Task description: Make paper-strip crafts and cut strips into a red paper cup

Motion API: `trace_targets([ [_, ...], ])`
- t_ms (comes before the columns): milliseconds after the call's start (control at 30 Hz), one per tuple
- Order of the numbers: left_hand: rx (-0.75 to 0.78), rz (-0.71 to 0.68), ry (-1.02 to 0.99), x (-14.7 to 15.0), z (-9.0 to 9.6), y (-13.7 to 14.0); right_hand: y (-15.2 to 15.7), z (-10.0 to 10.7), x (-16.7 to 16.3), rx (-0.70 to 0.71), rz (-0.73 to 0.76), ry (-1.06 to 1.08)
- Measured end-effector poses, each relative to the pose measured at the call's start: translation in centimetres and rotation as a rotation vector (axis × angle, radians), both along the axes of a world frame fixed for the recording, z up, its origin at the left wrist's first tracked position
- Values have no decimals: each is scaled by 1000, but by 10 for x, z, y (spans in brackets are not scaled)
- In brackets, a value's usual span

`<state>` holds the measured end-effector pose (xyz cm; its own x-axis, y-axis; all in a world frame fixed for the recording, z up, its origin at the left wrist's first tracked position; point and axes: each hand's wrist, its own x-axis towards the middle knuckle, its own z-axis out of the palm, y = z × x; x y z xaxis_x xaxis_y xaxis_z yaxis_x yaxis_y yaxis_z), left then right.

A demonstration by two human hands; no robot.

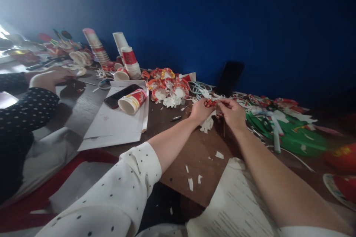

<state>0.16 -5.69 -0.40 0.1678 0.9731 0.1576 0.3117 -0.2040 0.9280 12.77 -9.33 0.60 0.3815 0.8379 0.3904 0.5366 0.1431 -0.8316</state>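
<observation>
Paper piece (pixel 210 103) held between left grip (pixel 200 109), right grip (pixel 232 113).

The single head view looks forward and down from close by, above the near edge of the worktop (pixel 194 148), facing the blue wall (pixel 178 18) behind it.

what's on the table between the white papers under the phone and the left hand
In the head view, a small dark object, too small to identify, and a few pale scraps lie between the white papers and the left hand.
</observation>
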Motion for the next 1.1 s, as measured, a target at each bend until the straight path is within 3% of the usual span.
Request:
trace_targets([
  [233,3,-29,-28,0,3,-4,-2,0,-1,31,24,26],
  [533,13,-12,-12,0,0,-1,-3,0,-1,30,6,-114],
  [1100,-31,-21,-56,0,-2,2,-3,2,-8,-25,19,172],
])
